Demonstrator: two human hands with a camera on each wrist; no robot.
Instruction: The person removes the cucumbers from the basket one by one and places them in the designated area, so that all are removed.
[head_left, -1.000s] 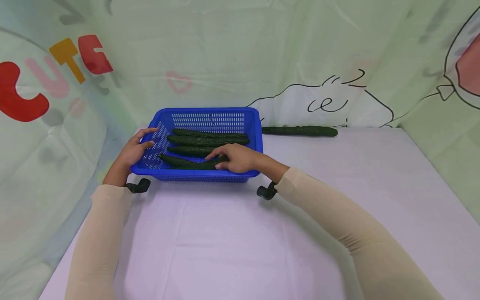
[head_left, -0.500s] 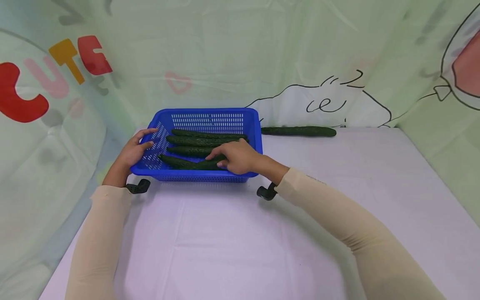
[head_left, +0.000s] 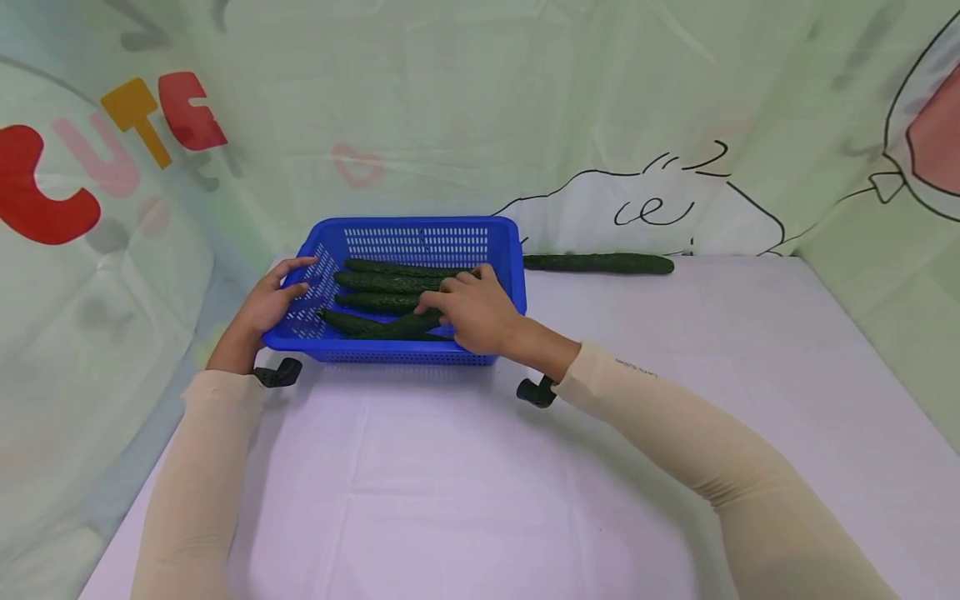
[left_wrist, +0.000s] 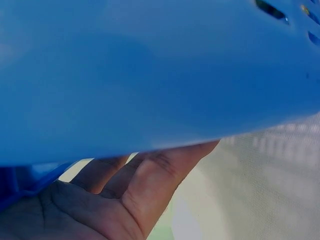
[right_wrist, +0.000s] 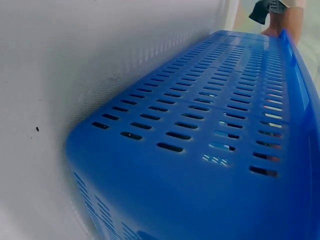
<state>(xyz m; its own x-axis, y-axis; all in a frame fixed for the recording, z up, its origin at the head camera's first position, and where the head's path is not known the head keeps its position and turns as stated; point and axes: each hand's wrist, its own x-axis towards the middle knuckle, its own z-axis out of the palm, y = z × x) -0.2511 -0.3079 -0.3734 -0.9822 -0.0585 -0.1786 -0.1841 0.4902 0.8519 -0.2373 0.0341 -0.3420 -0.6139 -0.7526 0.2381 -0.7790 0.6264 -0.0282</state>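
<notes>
In the head view, a blue plastic basket stands on the table with several dark green cucumbers lying crosswise inside. My left hand holds the basket's left rim, with thumb and a finger over the edge; in the left wrist view the blue wall hides part of that hand. My right hand reaches over the front right corner and grips a cucumber near the front wall. That cucumber slants across another one beneath it. The right wrist view shows only the basket's perforated outside, not the right fingers.
One more cucumber lies outside the basket, against the back drape to the right. A white cloth covers the table. Printed fabric hangs at the back and both sides.
My right hand has shifted slightly up and back, tilting the front cucumber so its right end rises across the one below. The left hand and basket stay in place.
</notes>
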